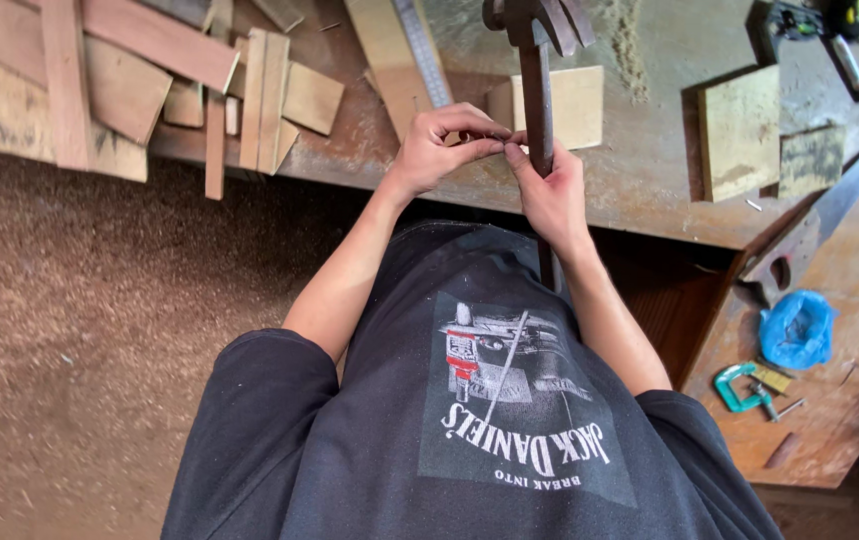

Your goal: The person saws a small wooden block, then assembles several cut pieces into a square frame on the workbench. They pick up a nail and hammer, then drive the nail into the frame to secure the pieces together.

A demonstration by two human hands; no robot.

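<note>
Gripping a dark, rusty claw hammer [537,90] upright over the worktop [649,170], my right hand [549,195] is wrapping its shaft. My left hand [439,145] is pinching something too small to identify against my right fingertips.

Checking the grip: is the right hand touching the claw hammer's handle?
Touching. The head view shows the right hand wrapped around the hammer handle.

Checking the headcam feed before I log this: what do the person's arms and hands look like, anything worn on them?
Both arms are bare from the short sleeves of a black T-shirt down. The left hand and right hand are gloveless; no watch, ring or wristband shows. The shirt carries a grey printed graphic with white lettering.
</note>
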